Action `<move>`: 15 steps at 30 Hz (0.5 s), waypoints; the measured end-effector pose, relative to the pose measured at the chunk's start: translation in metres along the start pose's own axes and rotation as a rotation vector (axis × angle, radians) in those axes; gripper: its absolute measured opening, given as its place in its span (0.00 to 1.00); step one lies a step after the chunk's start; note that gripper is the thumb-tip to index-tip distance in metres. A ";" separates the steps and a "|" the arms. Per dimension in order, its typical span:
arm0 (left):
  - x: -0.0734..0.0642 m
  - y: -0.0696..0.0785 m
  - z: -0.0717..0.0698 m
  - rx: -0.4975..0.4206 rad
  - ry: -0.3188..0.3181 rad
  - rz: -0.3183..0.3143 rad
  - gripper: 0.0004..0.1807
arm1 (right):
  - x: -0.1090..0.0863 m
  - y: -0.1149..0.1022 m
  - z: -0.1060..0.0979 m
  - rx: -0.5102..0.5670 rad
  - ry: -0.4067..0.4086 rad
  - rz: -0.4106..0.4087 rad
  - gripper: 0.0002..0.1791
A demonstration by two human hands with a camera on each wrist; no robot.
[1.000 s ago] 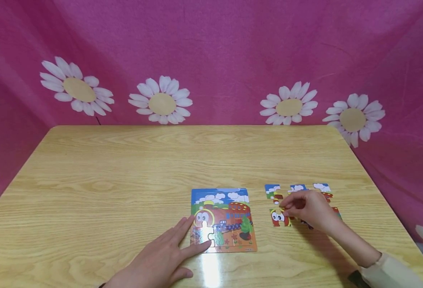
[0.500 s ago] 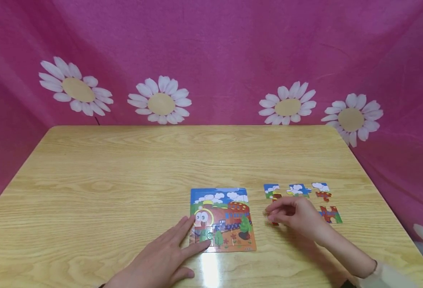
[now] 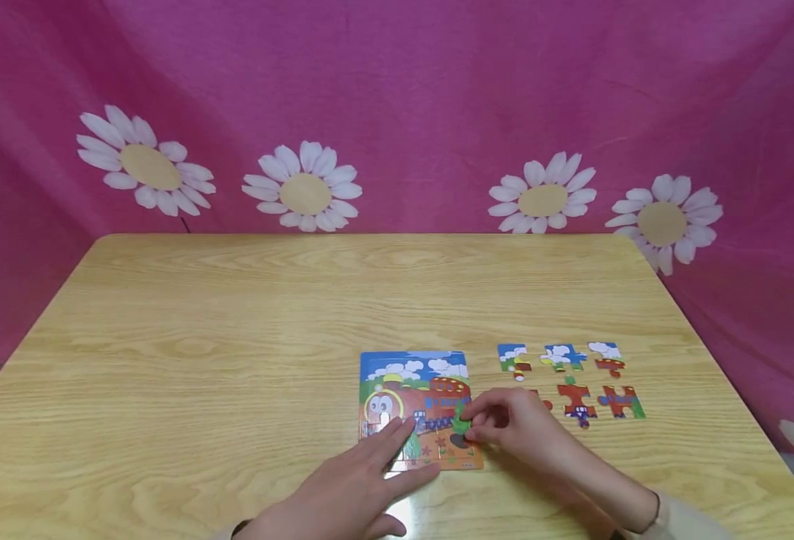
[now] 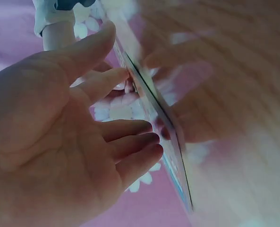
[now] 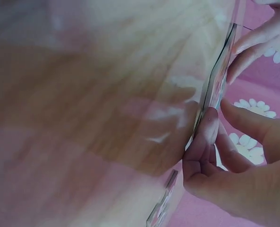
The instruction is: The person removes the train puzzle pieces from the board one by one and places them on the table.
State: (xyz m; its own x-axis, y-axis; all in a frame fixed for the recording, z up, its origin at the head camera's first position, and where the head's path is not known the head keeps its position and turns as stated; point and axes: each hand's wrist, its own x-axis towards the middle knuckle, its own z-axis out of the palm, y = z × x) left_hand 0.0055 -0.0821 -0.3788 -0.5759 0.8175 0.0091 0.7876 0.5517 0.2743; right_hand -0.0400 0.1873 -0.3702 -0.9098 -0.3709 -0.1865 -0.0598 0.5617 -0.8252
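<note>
A square puzzle board printed with a smiling train lies on the table. My left hand reaches over its lower left part, fingers mostly straight, fingertips at the board. From the right, my right hand bends thumb and fingers at the board's right edge, over the printed tree. In the right wrist view its fingers are curled at that edge; I cannot tell whether they pinch anything. Loose puzzle pieces lie to the right, such as a cloud piece and a red train piece.
The loose pieces lie in two rows, with one piece partly hidden by my right hand. The wood-grain table stretches away to a pink cloth printed with white daisies. Light glares near the board's front edge.
My right hand has moved left, from over the loose pieces to the board's right edge. My left hand has slid right along the board, away from its left edge.
</note>
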 end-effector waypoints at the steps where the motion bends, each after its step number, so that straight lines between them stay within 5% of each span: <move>1: 0.001 0.000 0.001 0.005 0.001 0.005 0.36 | 0.001 -0.001 0.000 -0.010 -0.002 -0.002 0.06; 15: 0.001 0.000 0.003 -0.017 -0.049 -0.002 0.36 | 0.008 -0.005 -0.003 0.019 -0.061 0.006 0.05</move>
State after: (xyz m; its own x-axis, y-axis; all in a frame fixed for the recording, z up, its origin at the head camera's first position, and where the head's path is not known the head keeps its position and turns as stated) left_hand 0.0057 -0.0804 -0.3820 -0.5658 0.8236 -0.0389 0.7822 0.5511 0.2905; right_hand -0.0483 0.1840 -0.3659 -0.8835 -0.4119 -0.2231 -0.0461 0.5505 -0.8336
